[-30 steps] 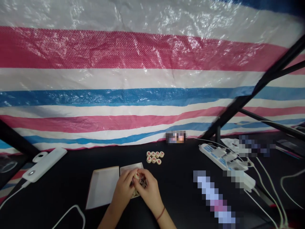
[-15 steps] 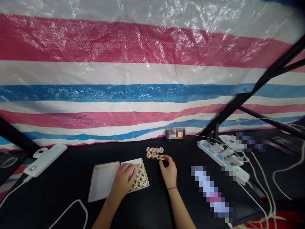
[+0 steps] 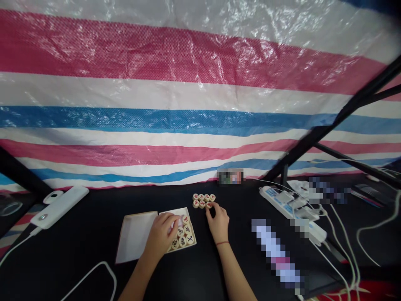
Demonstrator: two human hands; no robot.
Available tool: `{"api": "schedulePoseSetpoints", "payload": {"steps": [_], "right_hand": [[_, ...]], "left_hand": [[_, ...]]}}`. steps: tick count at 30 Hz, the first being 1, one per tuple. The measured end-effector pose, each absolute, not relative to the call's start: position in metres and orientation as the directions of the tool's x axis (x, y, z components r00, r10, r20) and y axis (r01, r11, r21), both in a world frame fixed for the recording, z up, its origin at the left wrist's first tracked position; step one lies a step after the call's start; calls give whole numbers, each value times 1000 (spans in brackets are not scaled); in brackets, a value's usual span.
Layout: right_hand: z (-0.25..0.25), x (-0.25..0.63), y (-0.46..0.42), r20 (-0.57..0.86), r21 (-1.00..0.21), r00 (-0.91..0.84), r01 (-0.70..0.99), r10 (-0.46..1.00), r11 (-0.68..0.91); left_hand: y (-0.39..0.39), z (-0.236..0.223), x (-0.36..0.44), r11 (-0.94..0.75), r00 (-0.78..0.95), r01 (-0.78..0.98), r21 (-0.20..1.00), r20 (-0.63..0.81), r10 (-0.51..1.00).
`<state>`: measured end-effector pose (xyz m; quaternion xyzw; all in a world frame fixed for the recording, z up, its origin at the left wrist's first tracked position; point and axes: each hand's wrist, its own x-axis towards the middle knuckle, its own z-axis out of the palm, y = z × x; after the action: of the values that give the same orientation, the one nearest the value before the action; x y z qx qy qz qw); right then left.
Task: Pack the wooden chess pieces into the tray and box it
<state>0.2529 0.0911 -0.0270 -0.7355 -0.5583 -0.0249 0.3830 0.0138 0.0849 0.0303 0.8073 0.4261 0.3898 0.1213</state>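
My left hand point(image 3: 161, 234) rests over the left part of an open white box point(image 3: 192, 230), fingers curled and closed. Something pale and pinkish shows at its fingertips, too small to make out. Round Chinese chess pieces point(image 3: 182, 241) with black characters lie in the box, and a red-marked one point(image 3: 186, 220) sits in its far corner. Beyond the box, red-marked pieces point(image 3: 201, 197) stand in two short rows on the black table. My right hand point(image 3: 219, 223) pinches the Chinese chess piece point(image 3: 209, 205) at the right of the nearer row, partly covered by the fingers.
The box's lid point(image 3: 138, 236) lies open on the left. A white power strip point(image 3: 61, 208) is at far left, and another point(image 3: 294, 213) with plugs and cables at right. A blurred-out long object point(image 3: 277, 253) lies right of my arm. Striped sheeting point(image 3: 163, 119) hangs behind.
My right hand has shifted slightly left along the nearer row. The piece that it held at the row's right end no longer shows there. My left hand stays over the box.
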Motion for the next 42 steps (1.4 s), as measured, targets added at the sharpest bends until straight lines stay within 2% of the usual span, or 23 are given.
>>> {"api": "schedulePoseSetpoints", "payload": {"steps": [4, 7, 10, 13, 18, 23, 26, 31, 34, 37, 40, 42], "right_hand": [[-20, 252, 88, 540, -557, 353, 831, 764, 9], [-11, 239, 80, 577, -597, 356, 798, 735, 82], [-2, 215, 71, 456, -696, 278, 703, 846, 144], [2, 195, 64, 325, -763, 229, 636, 918, 112], [0, 186, 59, 319, -763, 222, 637, 921, 110], [-5, 191, 61, 337, -771, 239, 626, 911, 121], [-2, 191, 61, 409, -765, 207, 609, 889, 209], [13, 186, 59, 518, -704, 95, 611, 850, 361], [17, 188, 61, 546, -683, 103, 629, 831, 371], [11, 205, 67, 558, -695, 238, 658, 795, 290], [0, 238, 76, 515, -737, 459, 668, 724, 100], [-9, 260, 81, 470, -738, 523, 675, 711, -9]], "left_hand": [[85, 26, 13, -449, 205, 753, 481, 476, 855], [87, 29, 18, -310, 146, 854, 417, 380, 914], [91, 35, 34, -298, 226, 898, 323, 243, 943], [92, 37, 52, -314, 280, 909, 275, 156, 947], [88, 37, 65, -333, 308, 899, 283, 131, 942], [87, 37, 62, -350, 314, 845, 403, 154, 937], [91, 37, 59, -341, 267, 789, 512, 215, 939], [94, 37, 56, -305, 201, 478, 824, 236, 951], [93, 35, 55, -256, 160, 369, 893, 210, 965], [94, 32, 53, -204, 93, 307, 930, 184, 978], [97, 28, 49, -183, 24, 228, 956, 182, 983], [100, 26, 46, -209, -11, 205, 956, 216, 976]]}}
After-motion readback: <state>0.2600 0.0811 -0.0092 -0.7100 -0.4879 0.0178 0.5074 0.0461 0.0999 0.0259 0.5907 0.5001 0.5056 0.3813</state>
